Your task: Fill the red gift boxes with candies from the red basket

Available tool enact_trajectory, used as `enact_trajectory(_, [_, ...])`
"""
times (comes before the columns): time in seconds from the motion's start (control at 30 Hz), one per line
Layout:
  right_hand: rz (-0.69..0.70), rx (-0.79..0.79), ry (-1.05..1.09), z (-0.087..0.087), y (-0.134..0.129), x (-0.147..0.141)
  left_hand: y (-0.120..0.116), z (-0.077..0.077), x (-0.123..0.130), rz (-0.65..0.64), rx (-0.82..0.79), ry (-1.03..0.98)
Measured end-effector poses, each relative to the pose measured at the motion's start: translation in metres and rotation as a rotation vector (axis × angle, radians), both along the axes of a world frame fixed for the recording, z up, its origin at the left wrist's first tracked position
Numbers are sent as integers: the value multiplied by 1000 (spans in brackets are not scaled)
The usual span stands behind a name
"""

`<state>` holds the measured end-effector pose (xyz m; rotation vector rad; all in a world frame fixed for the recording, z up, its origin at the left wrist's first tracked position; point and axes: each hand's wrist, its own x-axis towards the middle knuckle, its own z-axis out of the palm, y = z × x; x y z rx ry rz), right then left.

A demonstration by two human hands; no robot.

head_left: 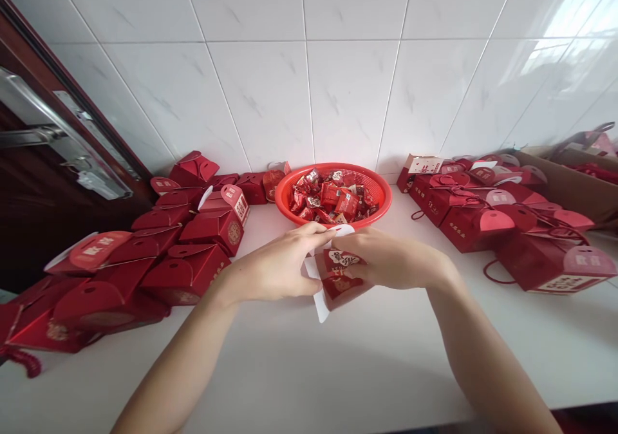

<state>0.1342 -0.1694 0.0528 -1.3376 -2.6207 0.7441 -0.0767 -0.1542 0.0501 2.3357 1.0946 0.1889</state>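
Surroundings, left to right
At left, we note a dark brown door (24,215) fitted with a silver handle (29,138); keys (91,181) hang below it. Behind, we find a white, grey-veined tiled wall (255,99), with a bright reflection (572,12) at its upper right. At far right, we locate an open brown carton (572,189). Underneath, we identify a white tabletop (299,376).

Red box (340,286), wht flaps (320,307) out
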Motion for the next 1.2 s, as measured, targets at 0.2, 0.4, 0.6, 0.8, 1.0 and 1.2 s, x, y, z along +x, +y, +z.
enact_trajectory(0.2, [-43, 5, 38, 0, 6, 9, 3, -2, 4, -10, -13, -40])
enact_trajectory(0.4, [-66, -9, 48, 1, 16, 9, 16, -5, 3, -15, -45, -84])
enact_trajectory(0.6, [-58, 52, -10, -8, 21, 8, 25, -9, 2, -66, -107, -153])
enact_trajectory(0.8, [-32, 76, 21, -10, 24, 9, 20, -11, 4, -32, -94, -122])
enact_trajectory(1.0, [-23, 34, 15, -7, 20, 10, 16, -9, 5, -29, -101, -112])
enact_trajectory(1.2, [-12, 61, 13, -14, 24, 8, 16, -10, 5, -20, -101, -108])
